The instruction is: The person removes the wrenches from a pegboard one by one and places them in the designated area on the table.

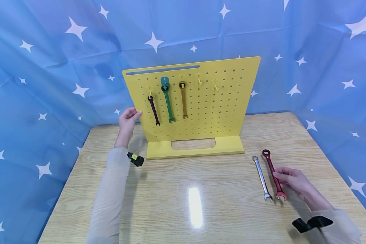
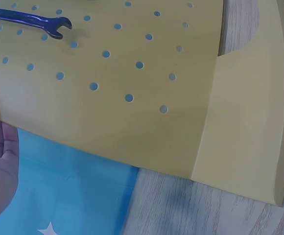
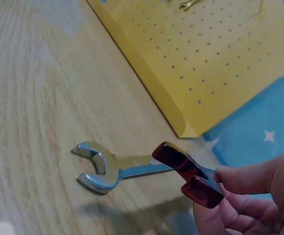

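My left hand [image 1: 128, 123] grips the left edge of an upright yellow pegboard [image 1: 213, 115], thumb in front and fingers behind. Over on the right, my right hand [image 1: 296, 183] pinches a red combination wrench [image 1: 271, 166] by its shaft, ring end pointing away from me. In the right wrist view the red wrench's open end [image 3: 201, 191] is raised above the table, partly overlapping a silver wrench [image 3: 107, 166] lying on the wood. On the pegboard's hooks hang a dark purple wrench [image 1: 154, 110], a green wrench [image 1: 168, 103] and a gold wrench [image 1: 183, 101], ring ends up.
Right of the gold wrench, the pegboard carries two more yellow hooks, one [image 1: 199, 81] higher than the other [image 1: 216, 86]. Its base [image 1: 161, 149] stands toward the back of the wooden table [image 1: 170, 203]. Behind hangs a blue curtain [image 1: 183, 20] with white stars.
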Action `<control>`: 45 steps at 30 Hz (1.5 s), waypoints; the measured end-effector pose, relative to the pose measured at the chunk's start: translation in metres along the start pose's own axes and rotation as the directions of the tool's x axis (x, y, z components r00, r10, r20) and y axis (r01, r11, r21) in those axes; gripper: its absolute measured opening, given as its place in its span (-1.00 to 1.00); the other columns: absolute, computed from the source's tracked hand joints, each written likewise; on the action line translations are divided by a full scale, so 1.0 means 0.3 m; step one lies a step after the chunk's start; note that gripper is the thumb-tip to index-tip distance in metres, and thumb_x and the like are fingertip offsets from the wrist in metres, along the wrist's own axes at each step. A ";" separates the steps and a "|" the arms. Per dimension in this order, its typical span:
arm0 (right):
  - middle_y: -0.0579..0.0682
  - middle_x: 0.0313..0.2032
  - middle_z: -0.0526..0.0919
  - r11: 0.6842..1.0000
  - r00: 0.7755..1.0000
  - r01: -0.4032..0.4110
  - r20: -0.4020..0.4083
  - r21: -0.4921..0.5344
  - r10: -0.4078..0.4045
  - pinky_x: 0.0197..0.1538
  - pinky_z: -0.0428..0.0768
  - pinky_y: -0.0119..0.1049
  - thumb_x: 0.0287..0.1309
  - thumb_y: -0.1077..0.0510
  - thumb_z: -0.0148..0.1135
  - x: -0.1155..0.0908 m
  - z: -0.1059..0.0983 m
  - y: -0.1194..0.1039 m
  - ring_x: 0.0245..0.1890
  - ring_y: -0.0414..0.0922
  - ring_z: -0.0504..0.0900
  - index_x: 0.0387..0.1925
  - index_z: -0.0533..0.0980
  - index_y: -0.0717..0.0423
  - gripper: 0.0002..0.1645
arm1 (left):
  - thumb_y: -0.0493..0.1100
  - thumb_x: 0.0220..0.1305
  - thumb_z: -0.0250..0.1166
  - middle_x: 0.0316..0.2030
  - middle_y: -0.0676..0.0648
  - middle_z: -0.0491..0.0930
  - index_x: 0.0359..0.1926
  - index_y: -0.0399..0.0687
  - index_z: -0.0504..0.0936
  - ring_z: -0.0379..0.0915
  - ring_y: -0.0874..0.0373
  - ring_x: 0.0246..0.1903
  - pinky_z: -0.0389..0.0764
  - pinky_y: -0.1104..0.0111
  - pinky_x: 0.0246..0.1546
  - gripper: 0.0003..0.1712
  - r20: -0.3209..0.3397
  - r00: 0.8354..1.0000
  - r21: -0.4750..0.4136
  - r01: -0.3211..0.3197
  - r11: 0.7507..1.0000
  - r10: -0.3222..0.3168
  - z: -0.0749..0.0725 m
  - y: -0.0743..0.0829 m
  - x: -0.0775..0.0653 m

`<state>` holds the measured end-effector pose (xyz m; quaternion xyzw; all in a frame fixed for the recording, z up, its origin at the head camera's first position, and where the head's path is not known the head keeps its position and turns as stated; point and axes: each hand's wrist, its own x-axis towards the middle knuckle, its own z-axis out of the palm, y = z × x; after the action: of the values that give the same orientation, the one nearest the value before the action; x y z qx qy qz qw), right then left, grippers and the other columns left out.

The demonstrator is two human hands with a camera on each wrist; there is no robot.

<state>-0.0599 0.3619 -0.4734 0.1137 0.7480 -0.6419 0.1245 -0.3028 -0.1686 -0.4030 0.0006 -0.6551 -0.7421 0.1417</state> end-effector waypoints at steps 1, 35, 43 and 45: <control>-0.26 -0.48 0.59 1.000 1.000 -0.004 -0.002 0.001 0.004 -0.42 0.59 -0.47 0.23 0.32 0.10 0.001 0.001 0.002 -0.50 -0.33 0.56 -0.40 0.55 -0.10 -0.75 | -0.46 0.09 0.31 -0.56 0.12 0.54 -0.51 0.12 0.60 0.45 0.31 -0.49 0.55 0.55 -0.36 -0.67 0.000 1.000 -0.001 0.000 1.000 0.000 0.000 0.000 0.000; -0.10 -0.50 0.53 0.944 0.994 -0.089 -0.094 -0.316 0.063 -0.45 0.62 -0.36 0.25 0.26 0.08 0.028 0.033 -0.012 -0.54 -0.26 0.53 -0.16 0.39 0.58 -0.66 | -0.42 0.10 0.33 -0.54 0.12 0.53 -0.49 0.11 0.59 0.43 0.30 -0.47 0.54 0.56 -0.36 -0.72 0.000 1.000 0.025 0.017 1.000 -0.017 -0.002 0.001 0.003; -0.07 -0.53 0.54 0.927 0.993 -0.075 -0.117 -0.367 0.034 -0.48 0.63 -0.33 0.19 0.30 0.09 0.029 0.046 -0.012 -0.55 -0.21 0.55 -0.22 0.41 0.57 -0.71 | -0.43 0.10 0.33 -0.52 0.12 0.55 -0.47 0.10 0.60 0.45 0.30 -0.46 0.55 0.54 -0.32 -0.72 0.008 0.999 0.015 0.031 0.999 -0.031 -0.003 0.000 0.004; -0.05 -0.54 0.54 0.922 0.992 -0.065 -0.121 -0.382 0.020 -0.49 0.63 -0.32 0.17 0.32 0.09 0.028 0.051 -0.010 -0.56 -0.20 0.56 -0.23 0.41 0.56 -0.73 | -0.44 0.09 0.32 -0.52 0.12 0.55 -0.48 0.10 0.60 0.45 0.29 -0.46 0.55 0.55 -0.33 -0.71 0.007 1.000 0.010 0.025 1.000 -0.025 -0.003 0.000 0.004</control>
<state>-0.0683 0.3464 -0.4756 0.1398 0.8627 -0.4722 0.1149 -0.3038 -0.1698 -0.4029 0.0068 -0.6593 -0.7405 0.1300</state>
